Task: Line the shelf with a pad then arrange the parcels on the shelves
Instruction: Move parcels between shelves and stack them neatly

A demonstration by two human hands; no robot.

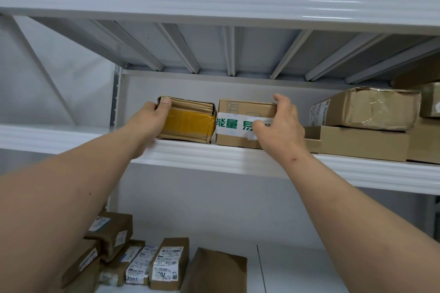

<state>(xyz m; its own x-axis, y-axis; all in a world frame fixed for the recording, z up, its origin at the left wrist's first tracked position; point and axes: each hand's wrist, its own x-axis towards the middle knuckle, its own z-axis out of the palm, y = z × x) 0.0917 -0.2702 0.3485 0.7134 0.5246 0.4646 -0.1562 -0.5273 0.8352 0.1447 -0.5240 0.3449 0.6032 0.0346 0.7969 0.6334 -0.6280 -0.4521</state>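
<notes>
Two parcels sit side by side on the middle shelf [238,157], around 12 o'clock. Left hand [152,118] wraps the yellow-taped box [190,121] at its left end; right hand [279,123] clamps the white-taped box [238,123], thumb on front, fingers over top.

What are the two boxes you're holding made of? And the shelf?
Both boxes look like brown cardboard, matte. The left box has shiny yellow-brown tape around it; the right box has glossy white tape with green print. The shelf seems to be painted metal: smooth, pale, with glare along its edge.
</notes>
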